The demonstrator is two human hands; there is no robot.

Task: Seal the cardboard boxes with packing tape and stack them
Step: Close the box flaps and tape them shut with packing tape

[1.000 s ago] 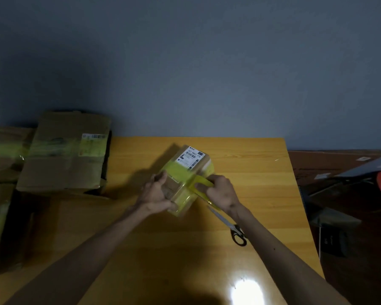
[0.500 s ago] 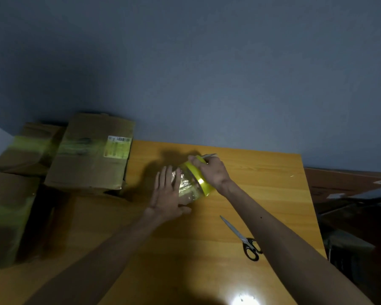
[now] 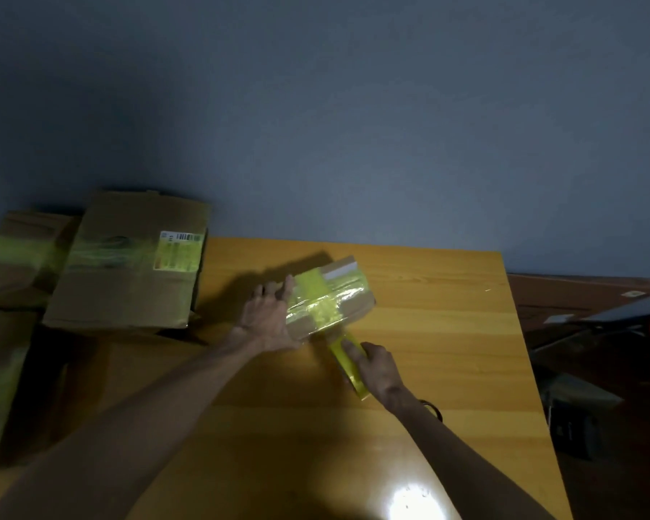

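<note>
Yellow wooden bench (image 3: pixel 447 332); large brown labelled cardboard box (image 3: pixel 128 290) at its left edge, neighbours blurred. Small tape-wrapped cardboard box (image 3: pixel 334 298) mid-bench. Left hand (image 3: pixel 269 320) spread flat against its left end. Right hand (image 3: pixel 378 365) curled round yellow tape roll (image 3: pixel 348 365), just nearside of box. Black scissors (image 3: pixel 434 409) mostly hidden behind right wrist; fully visible 0.5 s ago, when the roll sat over the box's far side.

Dim room here: a plain blue-grey painted wall (image 3: pixel 353 106) fills the upper frame, a yellow-orange wooden table (image 3: pixel 447 350) spreads below, white lamp glare (image 3: pixel 413 502) gleaming bottom centre, dark brown wooden furniture (image 3: pixel 563 294) at right.
</note>
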